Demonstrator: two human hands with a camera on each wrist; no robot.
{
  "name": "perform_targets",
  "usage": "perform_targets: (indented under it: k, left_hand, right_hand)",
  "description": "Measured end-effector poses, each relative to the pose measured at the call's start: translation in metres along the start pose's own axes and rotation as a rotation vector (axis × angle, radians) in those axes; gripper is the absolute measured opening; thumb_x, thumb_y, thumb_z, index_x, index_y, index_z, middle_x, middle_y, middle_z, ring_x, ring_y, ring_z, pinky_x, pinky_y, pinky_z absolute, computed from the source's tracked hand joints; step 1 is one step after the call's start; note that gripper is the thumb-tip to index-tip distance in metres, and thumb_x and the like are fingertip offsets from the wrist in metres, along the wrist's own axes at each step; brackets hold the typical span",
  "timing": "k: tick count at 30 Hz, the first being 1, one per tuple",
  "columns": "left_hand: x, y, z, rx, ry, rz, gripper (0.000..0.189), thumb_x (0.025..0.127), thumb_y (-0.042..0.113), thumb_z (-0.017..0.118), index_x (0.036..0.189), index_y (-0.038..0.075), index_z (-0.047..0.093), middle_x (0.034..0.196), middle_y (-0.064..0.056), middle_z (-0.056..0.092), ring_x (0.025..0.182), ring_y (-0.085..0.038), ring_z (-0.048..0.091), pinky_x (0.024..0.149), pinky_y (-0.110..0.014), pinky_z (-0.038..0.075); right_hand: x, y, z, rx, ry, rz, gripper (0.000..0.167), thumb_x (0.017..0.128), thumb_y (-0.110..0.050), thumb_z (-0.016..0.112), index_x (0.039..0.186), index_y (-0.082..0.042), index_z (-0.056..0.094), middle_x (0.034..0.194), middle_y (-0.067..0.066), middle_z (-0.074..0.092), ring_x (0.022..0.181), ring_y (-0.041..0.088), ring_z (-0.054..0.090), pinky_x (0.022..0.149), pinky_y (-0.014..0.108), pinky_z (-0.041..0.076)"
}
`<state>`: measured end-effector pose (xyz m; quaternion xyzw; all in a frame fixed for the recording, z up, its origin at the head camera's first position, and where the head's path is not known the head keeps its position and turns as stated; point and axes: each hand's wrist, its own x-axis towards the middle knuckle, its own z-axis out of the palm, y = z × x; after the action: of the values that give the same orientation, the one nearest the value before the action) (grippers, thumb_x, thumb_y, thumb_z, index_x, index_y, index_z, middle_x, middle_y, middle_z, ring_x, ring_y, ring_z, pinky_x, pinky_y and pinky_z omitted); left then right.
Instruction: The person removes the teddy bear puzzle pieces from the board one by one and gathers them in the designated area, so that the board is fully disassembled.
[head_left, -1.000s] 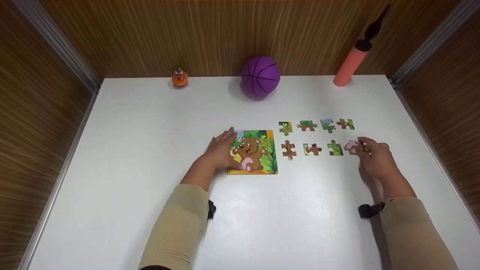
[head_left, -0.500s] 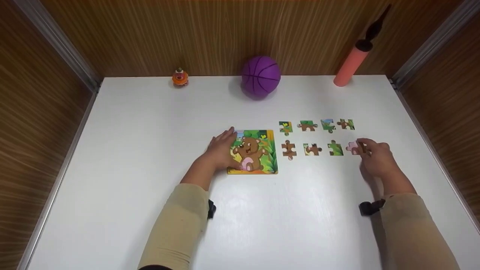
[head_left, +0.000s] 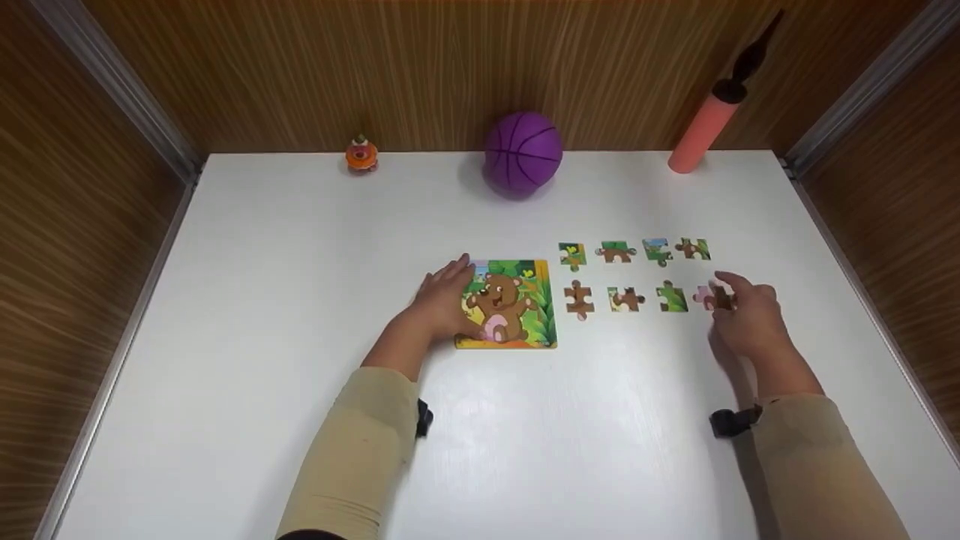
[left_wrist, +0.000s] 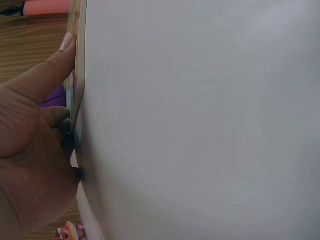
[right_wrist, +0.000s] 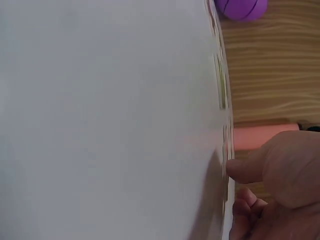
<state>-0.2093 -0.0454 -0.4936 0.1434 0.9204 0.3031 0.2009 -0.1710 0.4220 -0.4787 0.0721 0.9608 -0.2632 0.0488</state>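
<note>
A square puzzle board (head_left: 517,304) with a brown bear picture lies mid-table. My left hand (head_left: 441,306) rests along its left side, fingers fairly straight; in the left wrist view the thumb (left_wrist: 59,60) presses on its face. Loose jigsaw pieces stand in two rows to the right of the board. At the right end of the near row lies a pink and brown jigsaw piece (head_left: 709,298). My right hand (head_left: 754,319) is over it, index finger and thumb spread to either side. In the right wrist view the thumb (right_wrist: 242,171) touches or nearly touches its edge.
A purple ball (head_left: 523,155) sits at the back of the white table (head_left: 300,225). Left of it stands a small orange figure (head_left: 361,155); a pink hand pump (head_left: 701,135) leans on the back wall at right. Wood-patterned walls (head_left: 67,225) bound both sides.
My right index finger and thumb have spread apart around the pink and brown jigsaw piece, which has shifted slightly toward me. My left hand and the board have stayed put.
</note>
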Motion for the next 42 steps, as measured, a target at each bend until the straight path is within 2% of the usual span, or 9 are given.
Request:
perform_targets:
  k: [5, 8, 13, 18, 24, 31, 35, 42]
  left_hand:
    - [0.0, 0.0, 0.0, -0.003, 0.002, -0.003, 0.122, 0.076, 0.035, 0.098, 0.168, 0.005, 0.025, 0.178, -0.007, 0.009, 0.164, -0.027, 0.007, 0.131, -0.049, -0.001]
    - [0.0, 0.0, 0.0, 0.001, 0.002, -0.008, 0.122, 0.076, 0.035, 0.098, 0.168, 0.005, 0.024, 0.178, -0.007, 0.009, 0.164, -0.027, 0.007, 0.131, -0.049, -0.001]
    - [0.0, 0.001, 0.0, -0.002, 0.002, -0.012, 0.123, 0.076, 0.036, 0.098, 0.169, 0.006, 0.023, 0.178, -0.006, 0.009, 0.164, -0.027, 0.006, 0.131, -0.048, -0.001]
    - [-0.001, 0.002, 0.0, -0.008, 0.002, -0.018, 0.123, 0.076, 0.035, 0.098, 0.169, 0.006, 0.023, 0.178, -0.006, 0.009, 0.164, -0.026, 0.006, 0.131, -0.047, -0.002]
    - [-0.002, 0.003, -0.001, 0.006, 0.005, -0.002, 0.122, 0.076, 0.036, 0.098, 0.168, 0.005, 0.024, 0.178, -0.007, 0.01, 0.164, -0.027, 0.007, 0.131, -0.049, 0.0]
    - [-0.002, 0.003, -0.001, 0.027, 0.005, -0.001, 0.12, 0.077, 0.036, 0.097, 0.168, 0.004, 0.025, 0.178, -0.009, 0.01, 0.163, -0.029, 0.008, 0.131, -0.05, 0.001]
    - [-0.003, 0.003, -0.001, 0.019, 0.002, -0.005, 0.121, 0.078, 0.036, 0.097, 0.168, 0.005, 0.024, 0.178, -0.008, 0.009, 0.164, -0.028, 0.007, 0.131, -0.049, 0.0]
    - [-0.003, 0.004, -0.002, 0.016, -0.002, -0.003, 0.121, 0.078, 0.035, 0.097, 0.169, 0.005, 0.023, 0.178, -0.008, 0.008, 0.164, -0.027, 0.007, 0.131, -0.048, 0.0]
  right_hand:
    - [-0.005, -0.019, 0.011, 0.03, 0.066, -0.055, 0.051, 0.106, 0.002, 0.05, 0.156, 0.004, 0.044, 0.128, 0.039, 0.041, 0.107, 0.044, 0.052, 0.094, 0.06, 0.048]
    - [-0.009, -0.03, 0.018, 0.049, 0.086, -0.103, 0.047, 0.106, 0.005, 0.048, 0.153, 0.003, 0.05, 0.126, 0.036, 0.043, 0.105, 0.042, 0.053, 0.091, 0.055, 0.05]
    - [-0.015, -0.048, 0.027, 0.07, 0.062, -0.158, 0.056, 0.097, 0.016, 0.048, 0.151, 0.002, 0.052, 0.128, 0.037, 0.043, 0.114, 0.049, 0.053, 0.098, 0.062, 0.049]
    - [-0.021, -0.063, 0.034, 0.035, 0.04, -0.191, 0.054, 0.098, 0.012, 0.053, 0.15, 0.0, 0.053, 0.129, 0.036, 0.044, 0.119, 0.051, 0.049, 0.101, 0.066, 0.047]
    - [-0.026, -0.075, 0.045, 0.033, 0.062, -0.261, 0.046, 0.101, 0.003, 0.056, 0.147, 0.0, 0.057, 0.125, 0.032, 0.046, 0.107, 0.044, 0.053, 0.09, 0.06, 0.049]
    - [-0.029, -0.092, 0.058, 0.069, 0.064, -0.306, 0.048, 0.095, 0.003, 0.06, 0.143, 0.002, 0.06, 0.122, 0.029, 0.049, 0.108, 0.042, 0.053, 0.094, 0.059, 0.048]
    - [-0.03, -0.103, 0.067, 0.077, 0.059, -0.325, 0.046, 0.097, -0.001, 0.063, 0.142, 0.0, 0.062, 0.119, 0.025, 0.05, 0.104, 0.038, 0.053, 0.091, 0.055, 0.048]
    - [-0.034, -0.126, 0.08, 0.03, 0.021, -0.343, 0.044, 0.098, -0.006, 0.066, 0.143, -0.004, 0.063, 0.118, 0.021, 0.051, 0.096, 0.034, 0.055, 0.084, 0.051, 0.051]
